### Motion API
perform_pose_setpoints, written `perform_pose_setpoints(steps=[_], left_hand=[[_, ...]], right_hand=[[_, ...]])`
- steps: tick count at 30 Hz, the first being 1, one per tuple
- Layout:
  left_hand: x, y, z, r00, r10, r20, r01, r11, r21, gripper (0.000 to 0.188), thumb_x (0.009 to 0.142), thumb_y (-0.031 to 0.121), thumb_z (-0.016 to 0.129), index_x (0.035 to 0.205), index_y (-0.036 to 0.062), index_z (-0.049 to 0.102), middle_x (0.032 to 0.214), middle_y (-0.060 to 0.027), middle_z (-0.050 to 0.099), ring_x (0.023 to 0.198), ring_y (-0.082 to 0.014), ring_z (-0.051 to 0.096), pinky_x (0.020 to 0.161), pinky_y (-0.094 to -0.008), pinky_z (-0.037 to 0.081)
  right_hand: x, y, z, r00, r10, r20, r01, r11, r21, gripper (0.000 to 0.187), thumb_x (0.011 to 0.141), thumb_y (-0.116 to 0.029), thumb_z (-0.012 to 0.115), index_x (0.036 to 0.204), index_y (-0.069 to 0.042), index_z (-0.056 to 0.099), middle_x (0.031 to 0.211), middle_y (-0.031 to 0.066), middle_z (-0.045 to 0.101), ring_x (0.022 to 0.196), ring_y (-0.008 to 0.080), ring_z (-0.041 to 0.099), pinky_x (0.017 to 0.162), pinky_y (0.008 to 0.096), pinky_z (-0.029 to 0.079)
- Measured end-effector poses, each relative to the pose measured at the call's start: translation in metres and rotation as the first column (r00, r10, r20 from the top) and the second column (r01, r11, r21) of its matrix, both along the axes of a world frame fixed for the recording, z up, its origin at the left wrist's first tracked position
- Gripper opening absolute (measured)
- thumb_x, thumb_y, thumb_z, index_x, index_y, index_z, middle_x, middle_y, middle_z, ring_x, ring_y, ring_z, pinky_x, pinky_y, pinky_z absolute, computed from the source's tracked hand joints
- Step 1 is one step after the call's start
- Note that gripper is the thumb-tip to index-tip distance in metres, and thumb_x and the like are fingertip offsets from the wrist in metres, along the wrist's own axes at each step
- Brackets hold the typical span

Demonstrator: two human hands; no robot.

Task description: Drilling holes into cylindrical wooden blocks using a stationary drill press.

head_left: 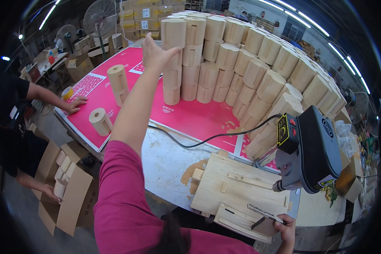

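Counter point(165, 163): pink-covered toward the back, carrying everything here.
Wall of wooden blocks point(256, 73): stacked high, ahead and right; a sideways bump from my hand could topple the end column point(172, 80).
Drill machine point(313, 148): right, above a wooden board point(211, 180); its black cord point(190, 146) could snag if my sleeve drags it.
Left hand point(154, 55): stretched far forward, open, fingers up, thumb across the end column; contact I cannot tell.
Right hand point(287, 228): low, near me, gripping a flat metal-edged piece point(266, 225) over the board's near end; a loose grip could let it slip.
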State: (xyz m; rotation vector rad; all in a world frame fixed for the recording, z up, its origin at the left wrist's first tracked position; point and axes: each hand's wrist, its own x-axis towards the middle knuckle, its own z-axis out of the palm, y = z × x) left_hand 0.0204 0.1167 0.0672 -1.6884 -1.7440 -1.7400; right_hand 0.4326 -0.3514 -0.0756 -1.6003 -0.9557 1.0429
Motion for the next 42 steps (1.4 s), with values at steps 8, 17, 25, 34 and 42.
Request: perform_pose_setpoints(steps=[8, 17, 25, 34, 42], left_hand=[[0.032, 0.046, 0.025, 0.978, 0.162, 0.135, -0.128, 0.964, -0.232, 0.108, 0.051, 0.042, 0.079, 0.131, 0.0043, 0.017, 0.121, -0.018, 0.042, 0.113, -0.031, 0.042, 0.091, -0.0427, 0.038], [0.028, -0.042, -0.003, 0.925, -0.322, 0.2, 0.296, 0.944, 0.148, 0.086, 0.051, 0.023, 0.075, 0.122, 0.004, 0.031, 0.114, -0.0164, 0.049, 0.105, -0.0274, 0.051, 0.088, -0.0364, 0.041], [0.047, -0.252, -0.058, 0.579, -0.788, -0.211, 0.708, 0.614, -0.349, 0.079, 0.048, 0.019, 0.074, 0.119, 0.0061, 0.042, 0.109, -0.0153, 0.051, 0.101, -0.0305, 0.052, 0.086, -0.0353, 0.043], [0.1, -0.321, -0.11, 0.248, -0.889, -0.384, 0.453, 0.457, -0.765, 0.078, 0.046, 0.02, 0.068, 0.12, 0.0118, 0.045, 0.107, -0.0129, 0.049, 0.096, -0.0315, 0.05, 0.075, -0.0374, 0.046], [0.128, -0.327, -0.127, 0.189, -0.937, -0.293, 0.514, 0.348, -0.784, 0.08, 0.046, 0.02, 0.068, 0.122, 0.0111, 0.043, 0.109, -0.0146, 0.049, 0.1, -0.032, 0.048, 0.085, -0.0378, 0.042]], right_hand=[[-0.006, -0.001, 0.005, 1.0, -0.009, -0.008, 0.009, 1.0, 0.005, 0.02, 0.061, -0.004, 0.073, 0.079, -0.001, 0.065, 0.072, 0.0016, 0.058, 0.066, 0.0087, 0.052, 0.061, 0.0207, 0.039], [-0.003, -0.005, 0.005, 0.992, 0.107, 0.072, -0.114, 0.989, 0.093, 0.022, 0.06, -0.007, 0.074, 0.079, 0.001, 0.065, 0.071, 0.0039, 0.058, 0.066, 0.0114, 0.052, 0.059, 0.0225, 0.038], [0.014, -0.016, 0.016, 0.971, 0.056, 0.232, -0.112, 0.965, 0.238, 0.025, 0.058, -0.01, 0.072, 0.079, 0.001, 0.064, 0.075, 0.0059, 0.058, 0.074, 0.0158, 0.053, 0.066, 0.0266, 0.041], [0.02, 0.032, -0.016, 0.891, 0.197, 0.409, -0.288, 0.942, 0.173, 0.026, 0.061, 0.0, 0.069, 0.086, 0.0, 0.062, 0.083, 0.0045, 0.055, 0.082, 0.0159, 0.052, 0.074, 0.025, 0.04], [0.027, 0.027, -0.019, 0.914, 0.282, 0.291, -0.349, 0.914, 0.209, 0.026, 0.064, 0.0, 0.07, 0.089, -0.002, 0.064, 0.083, 0.0022, 0.055, 0.081, 0.0133, 0.051, 0.073, 0.0233, 0.039]])
